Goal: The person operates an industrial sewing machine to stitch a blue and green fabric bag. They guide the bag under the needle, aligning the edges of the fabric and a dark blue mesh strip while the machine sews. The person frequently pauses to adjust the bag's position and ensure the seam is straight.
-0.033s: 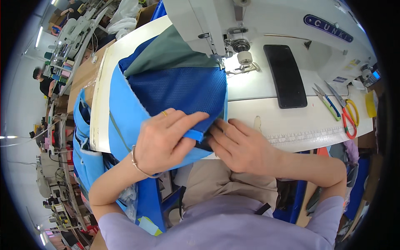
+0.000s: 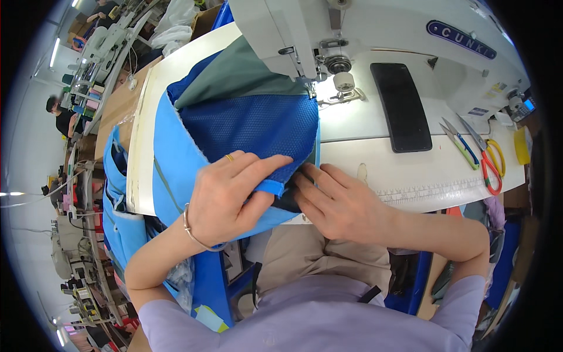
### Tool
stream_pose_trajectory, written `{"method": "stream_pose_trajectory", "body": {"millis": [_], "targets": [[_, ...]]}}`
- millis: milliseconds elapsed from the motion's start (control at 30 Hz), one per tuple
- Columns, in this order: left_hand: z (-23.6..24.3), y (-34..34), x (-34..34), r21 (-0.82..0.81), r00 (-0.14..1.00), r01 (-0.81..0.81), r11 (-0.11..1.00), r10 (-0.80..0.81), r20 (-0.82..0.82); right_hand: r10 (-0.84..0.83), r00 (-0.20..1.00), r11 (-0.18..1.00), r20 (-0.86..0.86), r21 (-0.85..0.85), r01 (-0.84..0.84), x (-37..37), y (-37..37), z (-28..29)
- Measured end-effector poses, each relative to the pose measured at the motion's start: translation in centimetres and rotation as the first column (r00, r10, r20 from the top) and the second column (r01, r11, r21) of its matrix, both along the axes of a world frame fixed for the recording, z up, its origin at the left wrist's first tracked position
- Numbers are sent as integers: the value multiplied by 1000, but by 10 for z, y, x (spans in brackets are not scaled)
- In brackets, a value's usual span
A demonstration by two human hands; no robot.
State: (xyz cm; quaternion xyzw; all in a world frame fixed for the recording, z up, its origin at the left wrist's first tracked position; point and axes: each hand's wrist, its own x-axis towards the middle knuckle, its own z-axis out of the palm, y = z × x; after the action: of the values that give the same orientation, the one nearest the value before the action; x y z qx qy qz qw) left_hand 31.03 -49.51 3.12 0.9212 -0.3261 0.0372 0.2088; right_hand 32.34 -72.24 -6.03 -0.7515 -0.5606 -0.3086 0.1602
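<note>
A fabric piece in light blue [image 2: 176, 170], with dark blue mesh [image 2: 246, 120] and grey-green cloth [image 2: 234, 67], lies under the presser foot [image 2: 311, 88] of a white sewing machine [image 2: 275, 32]. My left hand [image 2: 226, 199] grips the lower edge of the mesh layer, near a small bright-blue strip [image 2: 270, 188]. Just to its right my right hand [image 2: 337, 208] has its bent fingers pressed into the fold at the fabric's lower right corner, fingertips partly hidden by the cloth.
A black phone [image 2: 400, 108], scissors [image 2: 491, 170], snips [image 2: 460, 144] and a yellow tape roll [image 2: 522, 146] are at right. More light blue pieces [image 2: 120, 223] hang at the table's left edge [image 2: 141, 146]. Two distant people [image 2: 61, 117] and other machines are further left.
Both hands have shifted very slightly upward, and the folded mesh edge has moved a little with them. The machine and loose tools are unchanged.
</note>
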Motion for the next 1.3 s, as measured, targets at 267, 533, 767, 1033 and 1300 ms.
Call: {"method": "stream_pose_trajectory", "body": {"millis": [267,533,767,1033,1300], "targets": [[-7,-7,8,202,986,54,978,-85,147,93,994,977,-57,-189,-102,5,-16,6],[-45,-13,1,273,930,231,934,-294,220,74,997,997,19,15,-75,6,-16,-13],[-54,-13,-1,35,983,183,982,-183,-14,80,996,997,-30,-18,-81,1,-21,-13],[-59,-14,0,55,985,166,985,-167,29,116,992,989,-43,-89,-119,9,-25,-7],[-57,-13,28,59,984,172,983,-175,38,84,993,994,-84,-68,-90,27,-24,-5]]}}
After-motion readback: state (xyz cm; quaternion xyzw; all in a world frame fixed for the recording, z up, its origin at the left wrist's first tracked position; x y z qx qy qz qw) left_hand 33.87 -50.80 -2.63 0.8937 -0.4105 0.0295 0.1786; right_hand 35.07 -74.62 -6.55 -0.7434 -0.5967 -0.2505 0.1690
